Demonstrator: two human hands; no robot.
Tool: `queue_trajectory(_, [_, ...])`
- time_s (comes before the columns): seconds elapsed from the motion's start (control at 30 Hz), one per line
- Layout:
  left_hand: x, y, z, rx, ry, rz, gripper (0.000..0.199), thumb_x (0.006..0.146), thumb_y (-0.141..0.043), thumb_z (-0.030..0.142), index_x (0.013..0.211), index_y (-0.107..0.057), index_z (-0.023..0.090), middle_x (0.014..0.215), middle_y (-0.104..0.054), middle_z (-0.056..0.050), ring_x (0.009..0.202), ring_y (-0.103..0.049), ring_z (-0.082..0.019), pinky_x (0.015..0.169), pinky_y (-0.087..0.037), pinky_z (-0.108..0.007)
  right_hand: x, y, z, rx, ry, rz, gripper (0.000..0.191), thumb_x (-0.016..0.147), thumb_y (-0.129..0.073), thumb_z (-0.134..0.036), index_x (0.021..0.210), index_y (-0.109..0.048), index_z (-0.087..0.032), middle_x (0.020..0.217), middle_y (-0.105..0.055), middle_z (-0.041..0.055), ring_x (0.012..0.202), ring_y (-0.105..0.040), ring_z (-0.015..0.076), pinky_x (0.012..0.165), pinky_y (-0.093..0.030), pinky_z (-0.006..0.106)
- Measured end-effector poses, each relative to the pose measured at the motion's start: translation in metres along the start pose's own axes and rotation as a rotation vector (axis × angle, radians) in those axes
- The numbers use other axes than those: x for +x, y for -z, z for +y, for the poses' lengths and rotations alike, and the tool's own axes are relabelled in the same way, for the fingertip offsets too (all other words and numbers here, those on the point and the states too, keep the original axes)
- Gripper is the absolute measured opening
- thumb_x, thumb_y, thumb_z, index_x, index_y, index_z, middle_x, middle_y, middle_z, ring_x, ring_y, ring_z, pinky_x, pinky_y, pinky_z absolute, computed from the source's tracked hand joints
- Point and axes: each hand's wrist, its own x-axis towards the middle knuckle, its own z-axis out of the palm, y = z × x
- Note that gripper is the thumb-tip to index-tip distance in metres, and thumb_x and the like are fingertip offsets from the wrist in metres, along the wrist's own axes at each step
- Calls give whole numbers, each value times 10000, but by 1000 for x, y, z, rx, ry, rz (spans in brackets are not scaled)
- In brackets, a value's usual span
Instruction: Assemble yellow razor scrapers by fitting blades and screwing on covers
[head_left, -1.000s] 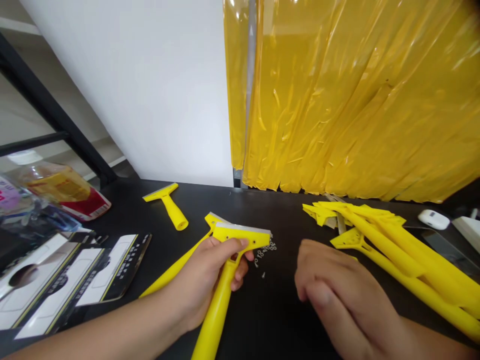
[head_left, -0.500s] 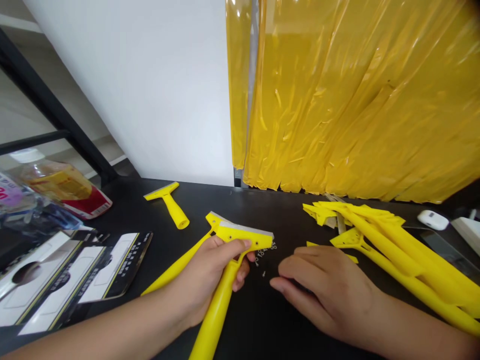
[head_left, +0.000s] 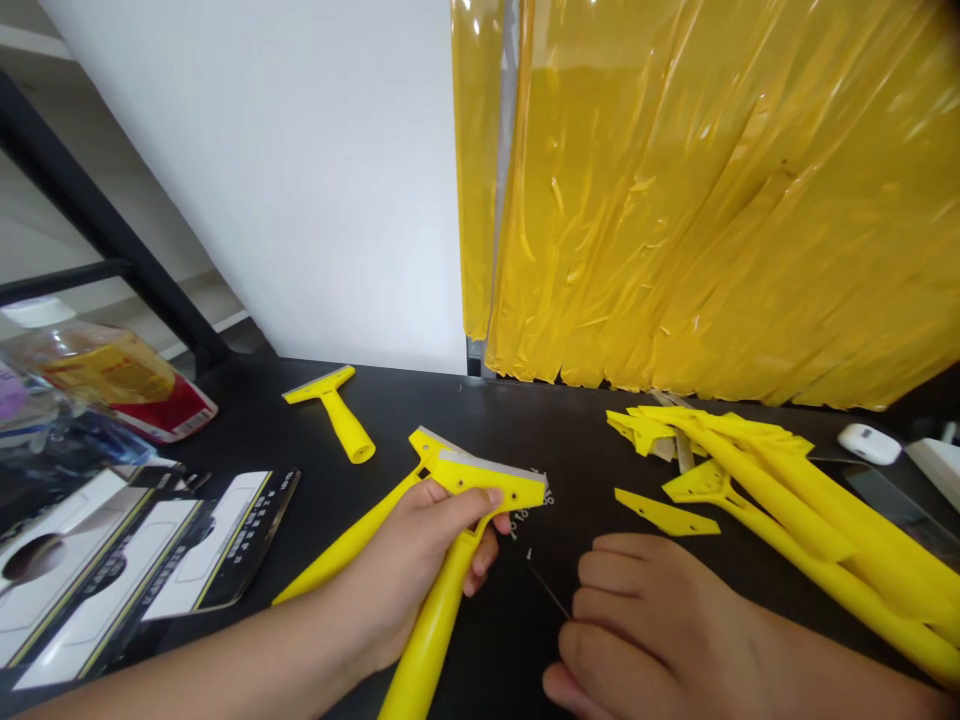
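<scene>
My left hand (head_left: 420,545) grips a yellow scraper (head_left: 431,635) at its neck, thumb on the head, which has two holes and a pale strip along its top edge. Behind it another long yellow scraper (head_left: 349,540) lies partly under that hand. My right hand (head_left: 652,630) is closed around a thin metal shaft (head_left: 550,590), like a screwdriver's; its other end is hidden in the fist. The shaft's tip is at a small screw (head_left: 529,553). Several more screws (head_left: 517,522) lie scattered just right of the scraper head.
A short yellow scraper (head_left: 349,425) lies at the back left. Printed cards (head_left: 217,545) and bottles (head_left: 135,385) occupy the left. On the right are a loose yellow plate (head_left: 664,513), a pile of yellow scraper parts (head_left: 795,510) and a white case (head_left: 868,443). Yellow film (head_left: 675,200) hangs behind.
My right hand has moved down toward me, and the thin shaft now shows, with its tip at a screw. The loose yellow plate is uncovered. My left hand keeps hold of the scraper.
</scene>
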Motion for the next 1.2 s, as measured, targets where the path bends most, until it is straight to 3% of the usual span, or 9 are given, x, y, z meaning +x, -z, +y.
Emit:
queue_trajectory(0.37, [1,1,-1,6,26,27,297,903,-689,398,776,-693,129,499,-533,-2,445,-453,-89,423,-337,-168,-4,2,2,10,0,-9,375,1004,-618,-296,643,-551,-219,517,-508,-29,514,-405,141,524,-247,357])
queue_trajectory(0.73, [2,0,2,-2,11,14,275,892,-691,369,763,-702,127,513,-551,-12,452,-474,-94,439,-353,-175,-9,-1,8,82,-47,87,363,995,-507,-213,632,-519,-223,537,-474,-14,513,-347,155,515,-196,375])
queue_trajectory(0.83, [2,0,1,2,-1,6,266,892,-688,357,761,-701,125,521,-559,-14,458,-480,-96,454,-373,-183,-7,7,9,129,-93,99,254,975,-534,-168,727,-562,-216,573,-524,-9,528,-414,157,515,-260,363])
queue_trajectory(1.07, [0,-1,0,36,9,-12,280,910,-656,350,746,-685,125,496,-542,-11,440,-475,-94,474,-377,-197,-12,32,9,361,-416,282,161,996,-530,-132,877,-531,-241,662,-588,-19,578,-559,124,551,-438,280])
queue_trajectory(1.2, [-1,-1,-1,44,49,-53,288,914,-661,365,775,-700,116,528,-555,-19,461,-480,-96,478,-374,-200,-14,35,10,415,-452,378,104,1033,-534,-205,962,-582,-264,691,-621,-10,647,-646,156,589,-495,300])
